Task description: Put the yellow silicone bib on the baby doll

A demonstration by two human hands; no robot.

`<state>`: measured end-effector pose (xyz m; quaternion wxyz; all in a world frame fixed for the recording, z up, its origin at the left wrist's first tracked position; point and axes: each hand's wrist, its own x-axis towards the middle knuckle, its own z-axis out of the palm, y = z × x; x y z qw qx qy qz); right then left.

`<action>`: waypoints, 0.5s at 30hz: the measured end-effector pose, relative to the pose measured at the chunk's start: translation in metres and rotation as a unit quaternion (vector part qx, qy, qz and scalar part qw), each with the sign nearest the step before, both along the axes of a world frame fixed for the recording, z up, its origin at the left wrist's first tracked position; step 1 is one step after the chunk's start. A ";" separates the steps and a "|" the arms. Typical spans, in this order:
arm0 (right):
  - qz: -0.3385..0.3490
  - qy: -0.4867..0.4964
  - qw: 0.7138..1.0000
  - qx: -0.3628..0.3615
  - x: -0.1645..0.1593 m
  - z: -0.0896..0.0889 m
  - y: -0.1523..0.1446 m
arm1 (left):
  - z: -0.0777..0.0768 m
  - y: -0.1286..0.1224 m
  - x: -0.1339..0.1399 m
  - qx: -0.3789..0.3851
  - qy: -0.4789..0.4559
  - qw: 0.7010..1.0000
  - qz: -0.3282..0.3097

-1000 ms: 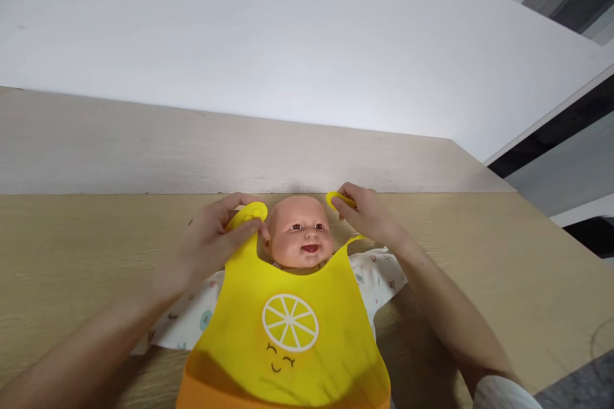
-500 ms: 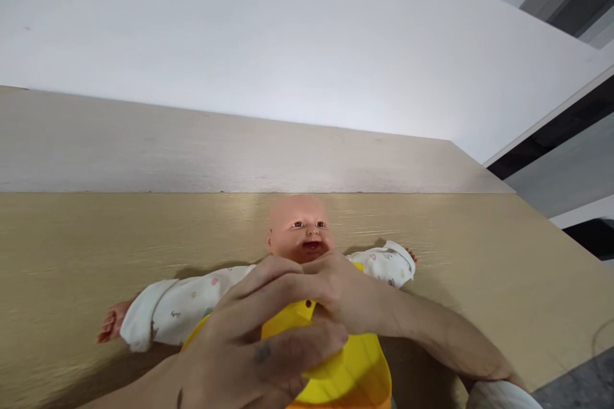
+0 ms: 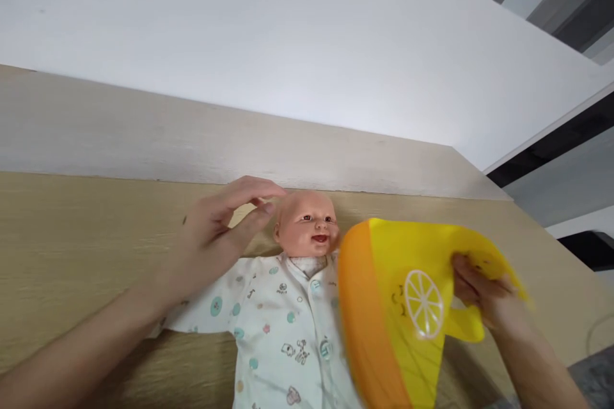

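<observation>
Right hand (image 3: 484,300) now grips the yellow bib (image 3: 412,307), lifted off the doll (image 3: 292,294) and held to its right above the tabletop (image 3: 71,236). Left hand (image 3: 218,230) open, empty, beside the doll's head. Bib removed.

doll (image 3: 292,307) legs cut off below, bib (image 3: 407,307) blurred, hiding right hand (image 3: 484,300) fingers

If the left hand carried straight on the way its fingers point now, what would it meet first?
Most likely the doll's head: the left hand lies open just beside it, fingertips aimed at its forehead. Whether they pass above it is unclear, since depth is hard to judge.
</observation>
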<state>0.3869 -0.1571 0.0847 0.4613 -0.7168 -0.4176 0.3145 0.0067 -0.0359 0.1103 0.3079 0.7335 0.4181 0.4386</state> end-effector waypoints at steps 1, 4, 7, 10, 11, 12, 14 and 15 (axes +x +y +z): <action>-0.002 0.019 1.000 -0.022 0.018 -0.001 -0.008 | -0.004 0.005 0.000 -0.006 -0.003 1.000 -0.015; -0.030 0.026 0.999 -0.026 0.067 -0.004 -0.024 | -0.018 0.019 0.001 -0.013 -0.010 0.999 -0.047; -0.038 0.005 0.999 -0.029 0.114 -0.006 -0.028 | -0.030 0.029 0.000 -0.025 -0.005 0.999 -0.044; -0.088 -0.003 0.996 -0.012 0.156 -0.008 -0.022 | -0.035 0.035 -0.002 -0.042 0.013 0.998 -0.041; -0.099 -0.002 0.995 -0.008 0.168 -0.009 -0.018 | -0.036 0.036 -0.003 -0.045 0.018 0.998 -0.043; -0.106 -0.004 0.994 -0.008 0.177 -0.010 -0.013 | -0.036 0.037 -0.003 -0.048 0.024 0.998 -0.045; -0.101 -0.035 0.994 -0.008 0.190 -0.015 0.000 | -0.039 0.041 -0.005 -0.057 0.041 0.997 -0.039; -0.100 -0.068 0.992 0.018 0.194 -0.017 0.007 | -0.042 0.043 -0.006 -0.063 0.053 0.996 -0.031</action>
